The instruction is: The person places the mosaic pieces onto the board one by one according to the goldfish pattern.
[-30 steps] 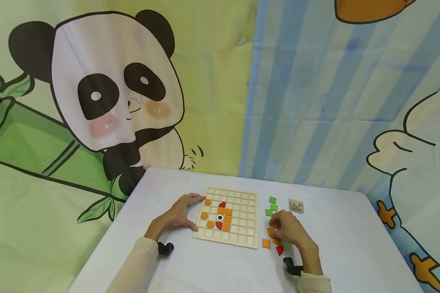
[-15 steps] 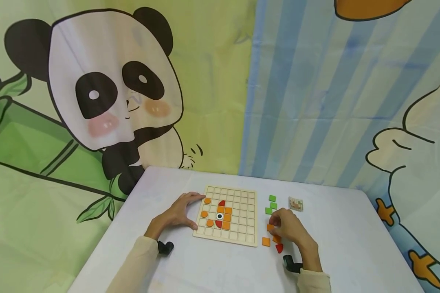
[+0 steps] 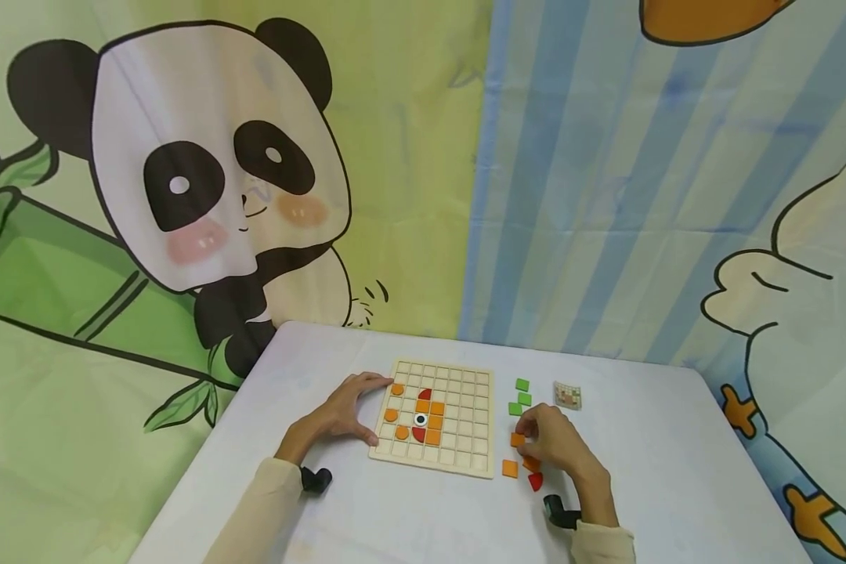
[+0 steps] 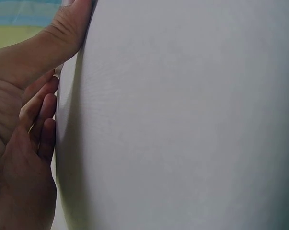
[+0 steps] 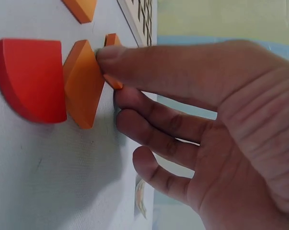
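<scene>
Our left hand (image 3: 338, 409) is spread against the grid board (image 3: 467, 440); right of it on the worktop (image 3: 402, 517), our right hand (image 3: 555, 440) pinches an orange square (image 3: 518, 440), another orange piece (image 3: 531, 464), a red quarter-round (image 3: 536, 482) and green squares (image 3: 525, 399) crowding near.

1. Right hand (image 3: 553, 439): the thumb covers the middle of the pinched orange tile (image 3: 518, 439) in the right wrist view; the index fingertip is hidden.
2. 2nd orange tile (image 5: 81, 9): cut off by the top edge, right wrist view.
3. Board (image 3: 465, 423): 1 corner region only in the right wrist view, the remainder outside the frame.
4. Card (image 3: 567, 396): print too small to read.
5. Left hand (image 3: 340, 409): cropped at left and top in its wrist view.
6. 2 sleeves (image 3: 247, 513) and the bench (image 3: 409, 517): cut off by the head view's lower edge.
</scene>
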`<act>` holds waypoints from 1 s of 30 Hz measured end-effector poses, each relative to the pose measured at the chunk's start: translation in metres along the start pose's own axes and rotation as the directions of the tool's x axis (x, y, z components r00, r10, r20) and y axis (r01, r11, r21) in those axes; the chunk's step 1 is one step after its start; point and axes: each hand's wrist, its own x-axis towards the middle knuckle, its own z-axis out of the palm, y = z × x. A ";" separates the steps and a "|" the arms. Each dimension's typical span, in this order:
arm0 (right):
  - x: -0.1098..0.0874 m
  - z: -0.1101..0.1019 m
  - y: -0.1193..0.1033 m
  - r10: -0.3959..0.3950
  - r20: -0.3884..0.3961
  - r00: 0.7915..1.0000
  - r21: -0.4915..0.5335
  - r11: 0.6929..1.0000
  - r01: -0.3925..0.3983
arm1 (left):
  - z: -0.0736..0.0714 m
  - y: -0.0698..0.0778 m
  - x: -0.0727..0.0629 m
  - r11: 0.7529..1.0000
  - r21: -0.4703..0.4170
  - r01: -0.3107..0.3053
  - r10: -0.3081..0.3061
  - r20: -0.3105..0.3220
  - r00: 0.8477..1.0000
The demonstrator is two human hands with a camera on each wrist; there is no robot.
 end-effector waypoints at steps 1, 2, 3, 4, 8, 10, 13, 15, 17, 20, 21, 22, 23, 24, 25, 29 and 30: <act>0.000 0.000 0.000 -0.012 0.003 1.000 -0.004 1.000 0.012 | 0.000 0.000 -0.001 1.000 -0.002 0.004 -0.004 -0.002 1.000; 0.001 0.000 0.000 -0.024 0.006 1.000 -0.009 1.000 0.024 | 0.001 -0.001 -0.001 1.000 -0.004 0.007 -0.007 -0.004 1.000; 0.001 0.000 0.001 -0.035 0.007 0.999 -0.013 0.999 0.035 | 0.001 -0.001 -0.001 1.000 -0.007 0.007 -0.007 -0.006 1.000; 0.001 -0.001 0.001 -0.039 0.005 0.999 -0.014 0.999 0.039 | 0.002 -0.002 -0.002 1.000 -0.008 0.007 -0.007 -0.006 1.000; 0.001 -0.001 0.004 -0.053 -0.001 0.999 -0.028 0.998 0.053 | 0.003 -0.003 -0.001 1.000 -0.012 0.007 -0.007 0.007 1.000; 0.001 0.000 0.005 -0.058 0.000 0.998 -0.023 0.998 0.058 | 0.004 -0.003 0.000 1.000 -0.009 0.011 -0.011 0.011 1.000; 0.002 0.001 0.006 -0.091 -0.012 0.996 -0.016 0.996 0.090 | 0.004 -0.003 0.000 1.000 -0.008 0.014 -0.014 0.002 1.000; 0.003 0.002 0.005 -0.114 -0.028 0.993 -0.013 0.993 0.114 | 0.004 -0.003 0.000 1.000 -0.009 0.013 -0.013 -0.006 1.000; 0.004 0.004 0.005 -0.127 -0.037 0.991 -0.019 0.992 0.127 | 0.004 -0.003 -0.001 1.000 -0.014 0.014 -0.014 -0.006 1.000; 0.005 0.006 0.004 -0.121 -0.038 0.992 -0.015 0.993 0.121 | 0.004 -0.003 -0.002 1.000 -0.014 0.013 -0.013 -0.003 1.000; 0.005 0.007 0.004 -0.120 -0.037 0.992 -0.014 0.993 0.119 | 0.004 -0.003 -0.002 1.000 -0.012 0.012 -0.012 -0.003 1.000; 0.006 0.007 0.003 -0.113 -0.036 0.993 -0.012 0.994 0.112 | 0.004 -0.002 -0.002 1.000 -0.014 0.011 -0.011 -0.003 1.000; 0.006 0.007 0.002 -0.112 -0.037 0.993 -0.009 0.994 0.112 | 0.004 -0.002 -0.002 1.000 -0.014 0.010 -0.010 -0.003 1.000; 0.006 0.007 0.002 -0.114 -0.038 0.993 -0.009 0.993 0.113 | 0.003 -0.002 -0.002 1.000 -0.014 0.009 -0.009 -0.004 1.000; 0.007 0.007 0.001 -0.119 -0.040 0.992 -0.011 0.993 0.119 | 0.003 -0.001 -0.002 1.000 -0.015 0.009 -0.009 -0.004 1.000; 0.007 0.007 0.000 -0.141 -0.047 0.989 -0.017 0.990 0.141 | 0.002 -0.001 -0.002 1.000 -0.009 0.010 -0.010 -0.001 1.000; 0.007 0.007 0.000 -0.148 -0.050 0.988 -0.017 0.989 0.147 | 0.002 -0.002 -0.001 1.000 -0.005 0.009 -0.009 -0.001 1.000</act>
